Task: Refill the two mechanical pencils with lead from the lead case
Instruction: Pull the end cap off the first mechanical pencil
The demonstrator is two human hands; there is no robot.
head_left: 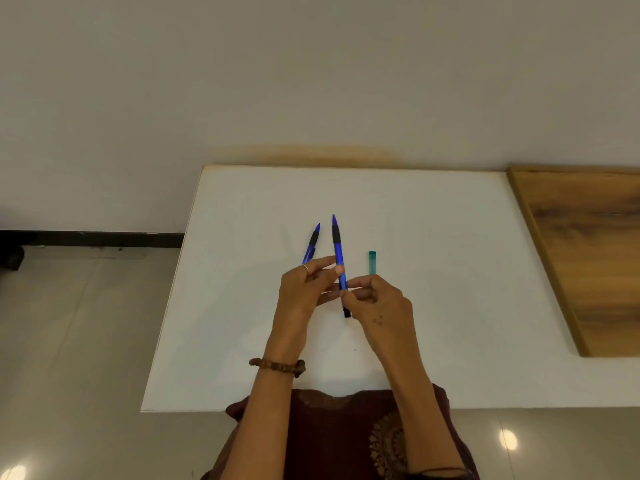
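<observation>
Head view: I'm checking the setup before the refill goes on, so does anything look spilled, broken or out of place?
Nothing stands out. Both hands, left hand and right hand, hold one blue pencil; the second pencil and the green lead case lie on the white table, with no loose lead visible.

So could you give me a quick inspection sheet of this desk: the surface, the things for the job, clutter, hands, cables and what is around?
Surface: white table, with a wooden board on its right part.
Job's things: one blue mechanical pencil held up, tip pointing away; second blue pencil lying on the table behind the left hand; teal lead case lying to the right, untouched.
Clutter: nothing seen.
Hands: left hand pinches the held pencil at mid-barrel; right hand has its fingers curled round the pencil near its rear end.
Cables: nothing seen.
Surroundings: pale wall, tiled floor, dark skirting.
</observation>
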